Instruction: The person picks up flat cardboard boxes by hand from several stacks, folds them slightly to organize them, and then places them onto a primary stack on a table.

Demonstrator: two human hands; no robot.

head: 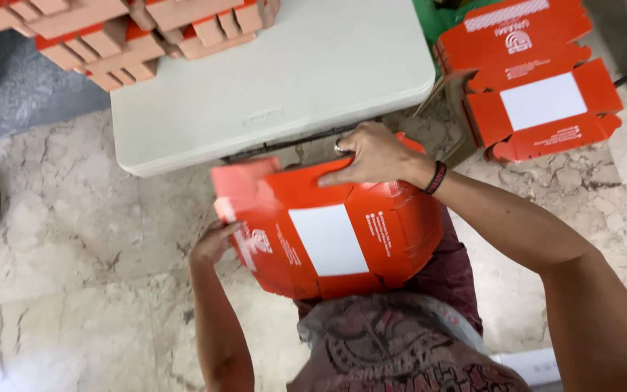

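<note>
In the head view, a half-folded orange carton [328,236] sits at centre frame, below the pale surface [292,80]. The right hand [375,156] grips its top edge; the left hand [212,243] presses its left side, fingers curled. Flat orange cartons [538,80] lie upper right.

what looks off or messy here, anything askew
The stack of folded orange boxes on the white table is ragged, pieces jutting at different angles. The orange box held by the left hand and right hand shows no damage.
</note>
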